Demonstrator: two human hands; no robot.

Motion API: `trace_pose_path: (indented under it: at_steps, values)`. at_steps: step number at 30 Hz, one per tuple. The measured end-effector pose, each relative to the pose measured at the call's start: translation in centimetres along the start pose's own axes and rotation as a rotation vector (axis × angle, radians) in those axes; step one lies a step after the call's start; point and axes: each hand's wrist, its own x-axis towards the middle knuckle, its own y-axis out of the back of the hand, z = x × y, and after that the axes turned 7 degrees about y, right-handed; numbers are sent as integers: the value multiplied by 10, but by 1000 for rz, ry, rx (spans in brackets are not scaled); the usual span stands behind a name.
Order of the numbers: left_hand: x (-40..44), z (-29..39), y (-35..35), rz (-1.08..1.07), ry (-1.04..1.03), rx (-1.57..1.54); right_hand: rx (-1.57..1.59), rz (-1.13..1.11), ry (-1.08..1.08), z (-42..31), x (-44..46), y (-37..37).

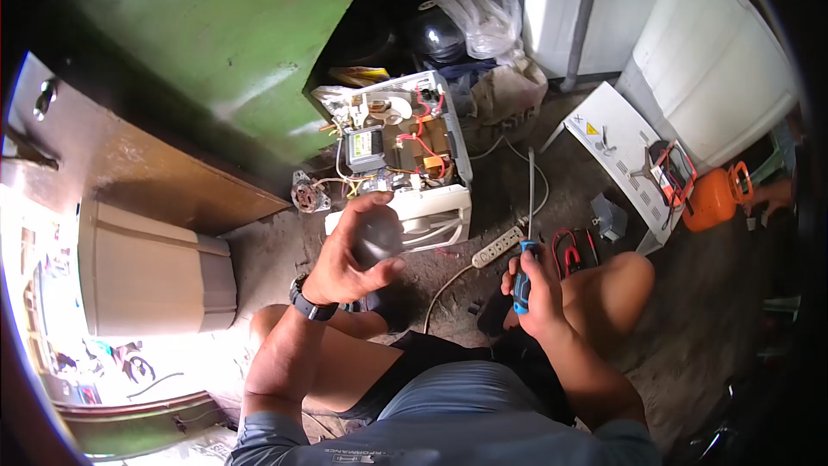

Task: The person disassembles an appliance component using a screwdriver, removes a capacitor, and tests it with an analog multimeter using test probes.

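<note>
My left hand [338, 261], with a dark watch on its wrist, is curled around a rounded, greyish, see-through object [378, 238] whose kind I cannot make out. It is held in front of an opened white appliance that looks like a microwave oven [453, 207], its inside bare. A boxy grey component [365, 150] and red wires show there. A round motor-like part [305, 192] lies to the appliance's left, joined by wires. My right hand [543, 300] grips a screwdriver [523, 280] by its blue and black handle, its long shaft pointing away from me.
A power strip [499, 247] lies on the floor between appliance and right hand. A white metal cover [619, 155] carries a meter with red edging [673, 174]. Beside it stand an orange container [712, 199] and another person's hand [770, 197]. Red-handled pliers [571, 257] lie near my knee.
</note>
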Motion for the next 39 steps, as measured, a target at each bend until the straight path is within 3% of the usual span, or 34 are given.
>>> trace_pose_path:
  at_steps: [2,5,7,11,12,16,19,21,22,23,24,25,26,27,29,32,34,36,37,39]
  values:
    - [-2,-2,4,-60,-48,27,-8,242,-207,13,22,10]
    - [-2,-8,5,-23,-159,151,-134,278,-367,43,69,40]
    - [-6,-6,5,14,-113,170,-229,262,-362,75,110,66]
    - [-5,-10,6,84,-112,165,-707,406,-100,150,199,136]
    - [-6,-13,8,94,-104,164,-1148,417,44,164,209,153]
    - [-3,-17,12,142,-92,185,-1440,299,-50,167,219,181]
    - [-4,-25,14,161,-36,152,-1864,17,269,181,222,218]
    - [-5,-28,15,177,-22,160,-1842,38,326,187,224,228]
    - [-4,-32,17,169,-19,157,-1772,125,87,186,231,230]
    - [-4,-32,17,173,-14,152,-1777,120,83,186,236,230]
    - [-1,-31,17,216,-27,152,-1561,211,99,199,255,250]
    - [1,-28,17,259,-39,152,-1341,293,113,185,254,224]
    - [4,-23,19,265,-41,153,-850,336,-122,164,246,201]
    - [8,-17,21,299,-71,295,-853,333,-121,143,242,172]
    - [11,-11,23,326,-99,433,-435,428,-86,111,232,132]
    - [15,-13,22,342,-90,388,-522,375,264,49,179,52]
    - [15,-20,20,343,-78,304,-750,108,491,-3,122,-4]
    - [16,-25,18,344,-88,297,-930,-203,522,-44,69,-31]
    - [15,-25,16,340,-98,289,-996,-356,398,-65,44,-42]
    - [16,-21,16,318,-132,337,-1065,-485,360,-80,8,-62]
